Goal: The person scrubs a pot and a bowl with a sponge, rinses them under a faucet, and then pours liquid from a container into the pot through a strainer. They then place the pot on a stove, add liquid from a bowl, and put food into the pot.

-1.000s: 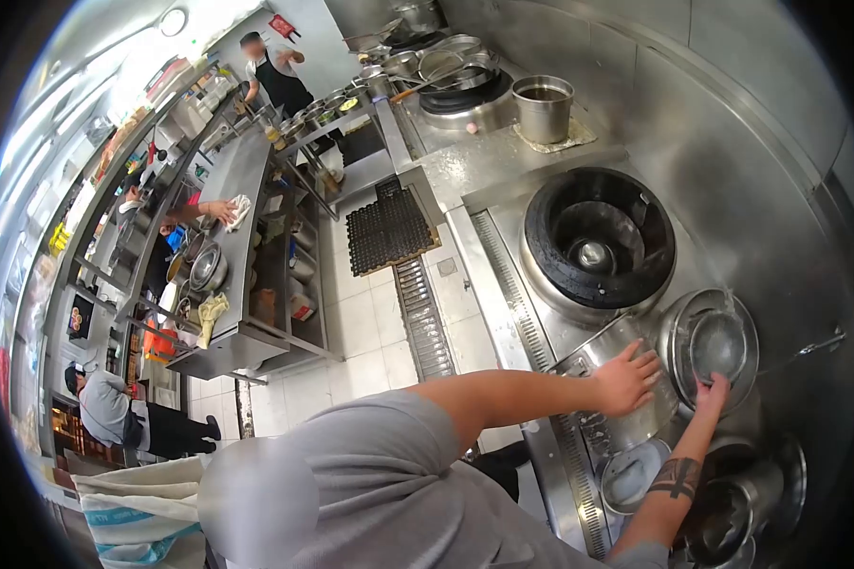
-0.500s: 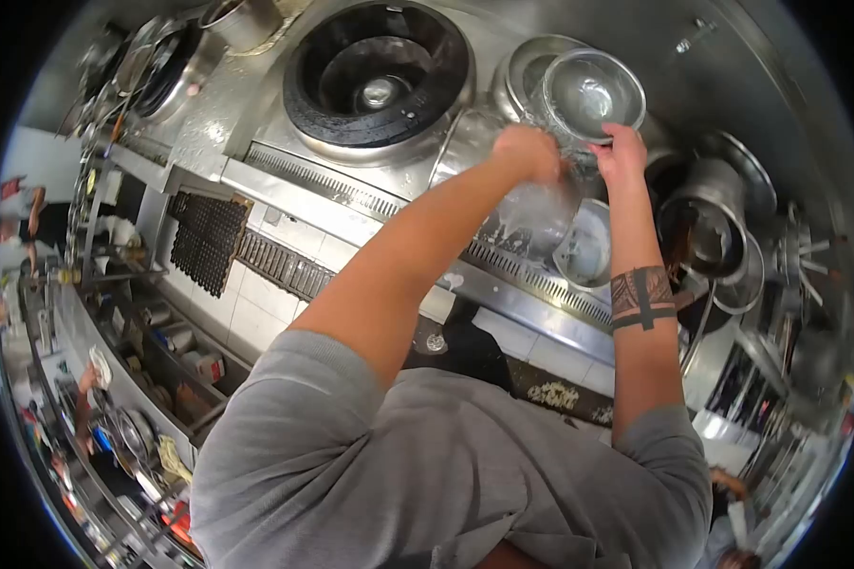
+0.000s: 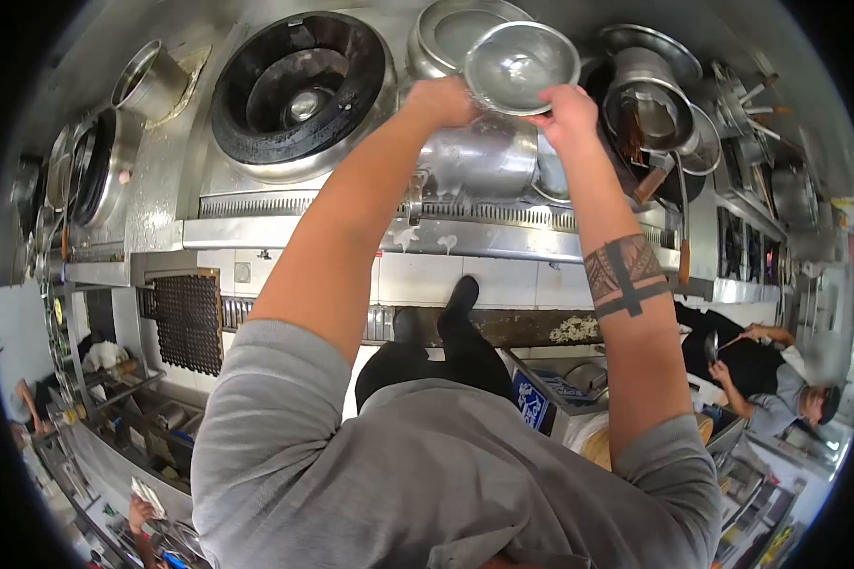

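A shiny metal bowl (image 3: 520,64) is tilted up at the top middle, with my right hand (image 3: 569,116) gripping its near rim. Left of the bowl, my left hand (image 3: 443,100) is smeared by motion; its fingers are not clear, nor whether they hold anything. Below both hands a big steel pot (image 3: 479,159) lies on its side, a loop handle (image 3: 416,197) at its left end. White foam streaks (image 3: 405,237) run down the counter front beneath it. Behind the tilted bowl sits another wide metal bowl (image 3: 446,33).
A black wok burner ring (image 3: 304,104) is set in the counter to the left, with a steel pot (image 3: 147,83) beyond it. Strainers and pans (image 3: 647,104) are stacked at right. A grate (image 3: 188,322) hangs below the counter. A co-worker (image 3: 764,365) stands at far right.
The view has turned and shifted, so the counter now looks level. My right hand still holds the bowl. My left hand has come up from the pot to beside the bowl.
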`<action>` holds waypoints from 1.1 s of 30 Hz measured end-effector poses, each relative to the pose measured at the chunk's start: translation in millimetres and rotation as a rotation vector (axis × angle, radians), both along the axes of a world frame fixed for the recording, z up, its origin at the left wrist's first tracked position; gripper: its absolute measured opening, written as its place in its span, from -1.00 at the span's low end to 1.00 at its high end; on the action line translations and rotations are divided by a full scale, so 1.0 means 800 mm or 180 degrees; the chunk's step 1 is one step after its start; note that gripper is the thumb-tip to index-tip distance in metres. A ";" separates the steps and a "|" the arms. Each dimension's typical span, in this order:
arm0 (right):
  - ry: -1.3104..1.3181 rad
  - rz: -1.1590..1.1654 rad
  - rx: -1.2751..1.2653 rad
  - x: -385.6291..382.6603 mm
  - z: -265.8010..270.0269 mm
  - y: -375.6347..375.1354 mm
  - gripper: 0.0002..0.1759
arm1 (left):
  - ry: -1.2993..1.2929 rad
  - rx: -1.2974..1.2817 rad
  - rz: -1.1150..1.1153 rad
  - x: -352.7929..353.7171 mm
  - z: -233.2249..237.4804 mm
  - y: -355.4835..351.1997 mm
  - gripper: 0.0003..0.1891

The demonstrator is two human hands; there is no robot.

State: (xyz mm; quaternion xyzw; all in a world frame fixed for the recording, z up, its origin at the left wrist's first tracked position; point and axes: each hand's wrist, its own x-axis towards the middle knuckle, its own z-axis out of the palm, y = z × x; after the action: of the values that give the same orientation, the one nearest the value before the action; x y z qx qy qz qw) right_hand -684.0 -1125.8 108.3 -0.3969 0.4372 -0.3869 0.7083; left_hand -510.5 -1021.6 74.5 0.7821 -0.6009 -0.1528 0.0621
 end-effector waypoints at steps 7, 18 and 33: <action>0.0088 -0.0014 -0.0003 0.004 0.018 0.061 -0.67 | 0.0061 -0.0559 -0.0450 0.040 -0.047 0.014 -0.46; 0.0354 -0.0125 -0.0160 -0.089 -0.004 0.046 -0.66 | -0.0343 -0.0600 0.0399 0.056 -0.049 0.072 -0.39; 0.0230 0.0293 -0.0088 -0.040 0.026 0.115 -0.55 | 0.1804 -0.1977 0.2114 -0.004 -0.069 0.111 -0.56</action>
State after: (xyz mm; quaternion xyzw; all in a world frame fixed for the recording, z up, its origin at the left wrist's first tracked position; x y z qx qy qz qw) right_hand -716.1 -1033.5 129.4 -0.4400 0.4384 -0.3452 0.7036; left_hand -513.3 -933.0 19.1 0.8031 -0.2977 -0.1451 0.4953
